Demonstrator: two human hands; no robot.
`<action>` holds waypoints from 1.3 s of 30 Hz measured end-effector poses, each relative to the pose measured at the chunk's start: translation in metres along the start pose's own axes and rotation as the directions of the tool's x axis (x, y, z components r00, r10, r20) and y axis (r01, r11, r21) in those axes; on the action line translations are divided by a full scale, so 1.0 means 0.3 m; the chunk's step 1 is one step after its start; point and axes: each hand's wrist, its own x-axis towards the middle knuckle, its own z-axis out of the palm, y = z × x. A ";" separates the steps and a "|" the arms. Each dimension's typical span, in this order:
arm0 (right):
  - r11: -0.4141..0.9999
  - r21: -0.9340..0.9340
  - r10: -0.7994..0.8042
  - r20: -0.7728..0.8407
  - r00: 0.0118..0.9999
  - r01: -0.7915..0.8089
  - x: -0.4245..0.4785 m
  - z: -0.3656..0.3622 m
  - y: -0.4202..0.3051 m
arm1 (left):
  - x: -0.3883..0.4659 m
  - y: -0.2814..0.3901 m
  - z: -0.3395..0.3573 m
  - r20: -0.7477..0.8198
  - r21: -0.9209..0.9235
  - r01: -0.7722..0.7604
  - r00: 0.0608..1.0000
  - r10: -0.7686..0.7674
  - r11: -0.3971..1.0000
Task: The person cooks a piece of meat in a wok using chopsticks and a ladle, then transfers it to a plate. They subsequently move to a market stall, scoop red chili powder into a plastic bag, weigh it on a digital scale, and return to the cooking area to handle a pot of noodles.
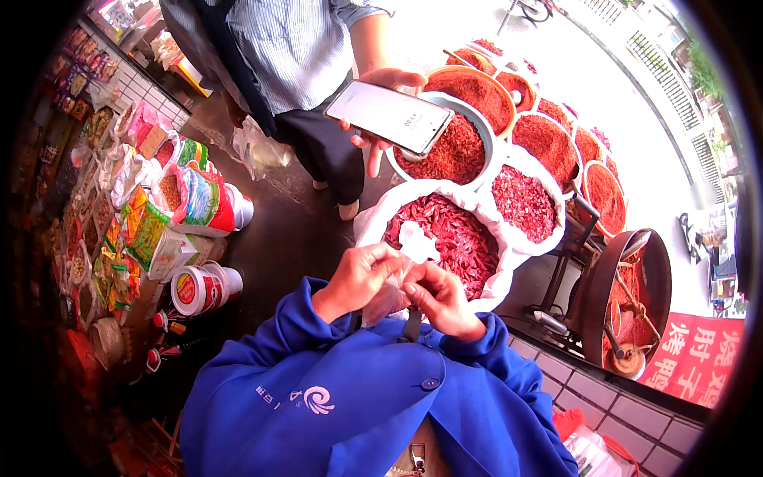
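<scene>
My left hand [356,279] and my right hand [441,296] pinch the gathered neck of a thin plastic bag [381,303] close to my chest. The bag's pale end sticks up between my fingers; what it holds is hard to tell. Just beyond my hands stands a white sack of dried red chillies [459,238]. A person facing me holds a smartphone [390,115], its lit screen upward, above a basin of chilli flakes [456,152].
More tubs of ground chilli [545,146] spread to the right, beside a round metal machine [626,298]. Packed sacks and packets [149,226] stand at left, near white buckets [197,289]. The person [286,53] stands ahead, a plastic bag [262,146] hanging beside them.
</scene>
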 end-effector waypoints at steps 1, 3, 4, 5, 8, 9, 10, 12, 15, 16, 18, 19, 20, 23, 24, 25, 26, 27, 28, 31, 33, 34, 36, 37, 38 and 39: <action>0.996 0.063 -0.057 -0.053 0.997 0.060 0.012 -0.018 0.013 | -0.009 0.024 0.007 0.064 0.067 0.057 0.996 -0.061 0.996; 0.988 0.074 -0.117 -0.196 0.974 0.134 0.056 -0.066 0.013 | -0.028 0.050 -0.003 0.202 0.026 0.024 0.979 -0.028 0.999; 0.997 -0.020 -0.071 -0.177 0.982 0.069 0.060 -0.056 0.010 | -0.029 0.051 -0.012 0.205 -0.110 0.075 0.977 -0.051 0.991; 0.997 -0.068 -0.056 -0.128 0.990 0.047 0.052 -0.023 0.014 | -0.026 0.052 -0.024 0.211 -0.244 0.125 0.975 -0.074 0.962; 0.987 0.162 0.004 0.024 1.000 -0.008 0.047 0.001 -0.035 | -0.011 0.029 -0.094 0.107 -0.161 0.084 0.992 -0.067 0.983; 0.990 0.142 0.003 -0.013 1.000 -0.001 0.060 0.005 -0.065 | -0.005 0.026 -0.112 0.097 -0.140 0.086 0.993 -0.073 0.986; 0.999 0.036 -0.008 -0.058 0.998 0.010 0.081 0.010 -0.078 | -0.003 0.031 -0.137 0.142 -0.174 0.136 0.983 -0.112 0.975; 0.990 -0.132 -0.056 -0.133 0.990 0.038 0.134 0.011 -0.077 | 0.013 0.061 -0.135 0.119 -0.308 0.112 0.990 -0.078 0.945; 0.973 -0.177 -0.184 -0.200 0.962 0.149 0.233 0.006 -0.085 | 0.054 0.080 -0.174 0.026 -0.321 0.086 0.996 -0.082 0.943; 0.975 -0.127 -0.204 -0.203 0.958 0.181 0.265 0.015 -0.079 | 0.071 0.046 -0.196 -0.014 -0.294 0.047 0.998 -0.054 0.955; 0.975 -0.131 -0.202 -0.198 0.959 0.178 0.317 0.020 -0.059 | 0.098 0.026 -0.224 -0.112 -0.250 -0.022 0.994 -0.006 0.968; 0.973 -0.096 -0.228 -0.208 0.951 0.212 0.344 0.037 -0.051 | 0.106 0.027 -0.232 -0.159 -0.234 -0.050 0.987 0.013 0.971; 0.968 -0.018 -0.246 -0.234 0.941 0.248 0.367 0.050 -0.048 | 0.115 0.030 -0.242 -0.187 -0.208 -0.077 0.982 0.038 0.975; 0.957 0.112 -0.241 -0.201 0.949 0.267 0.403 0.053 -0.047 | 0.139 0.046 -0.270 -0.223 -0.177 -0.121 0.971 0.080 0.977; 0.949 0.099 -0.280 -0.169 0.945 0.299 0.415 0.052 -0.058 | 0.147 0.055 -0.271 -0.226 -0.190 -0.132 0.970 0.087 0.973; 0.945 0.126 -0.277 -0.180 0.944 0.301 0.412 0.048 -0.074 | 0.157 0.058 -0.271 -0.227 -0.202 -0.142 0.969 0.095 0.969; 0.943 0.179 -0.245 -0.200 0.949 0.281 0.421 0.057 -0.089 | 0.166 0.054 -0.270 -0.233 -0.240 -0.174 0.965 0.117 0.955; 0.936 0.230 -0.215 -0.224 0.951 0.266 0.431 0.063 -0.104 | 0.179 0.054 -0.268 -0.252 -0.233 -0.191 0.959 0.130 0.954; 0.935 0.227 -0.227 -0.210 0.951 0.274 0.443 0.057 -0.096 | 0.194 0.052 -0.266 -0.271 -0.225 -0.208 0.952 0.143 0.952; 0.929 0.240 -0.243 -0.175 0.954 0.281 0.468 0.034 -0.060 | 0.224 0.036 -0.269 -0.277 -0.265 -0.181 0.955 0.105 0.947; 0.928 0.268 -0.221 -0.163 0.962 0.259 0.463 0.001 -0.059 | 0.248 0.003 -0.271 -0.267 -0.320 -0.170 0.960 0.083 0.932; 0.937 0.207 -0.234 -0.224 0.946 0.281 0.463 -0.021 -0.065 | 0.253 0.010 -0.261 -0.353 -0.293 -0.270 0.922 0.158 0.917; 0.973 0.022 -0.212 -0.330 0.920 0.231 0.435 -0.086 -0.065 | 0.231 -0.027 -0.306 -0.460 -0.229 -0.281 0.875 0.151 0.932; 0.981 -0.106 -0.189 -0.382 0.905 0.161 0.414 -0.138 -0.061 | 0.218 -0.046 -0.330 -0.534 -0.138 -0.303 0.825 0.187 0.943; 0.974 -0.225 -0.117 -0.382 0.917 0.030 0.393 -0.229 -0.010 | 0.190 -0.052 -0.353 -0.548 -0.112 -0.303 0.813 0.195 0.946; 0.936 -0.339 -0.052 -0.403 0.914 -0.096 0.366 -0.316 0.074 | 0.167 -0.071 -0.373 -0.557 -0.120 -0.296 0.811 0.183 0.948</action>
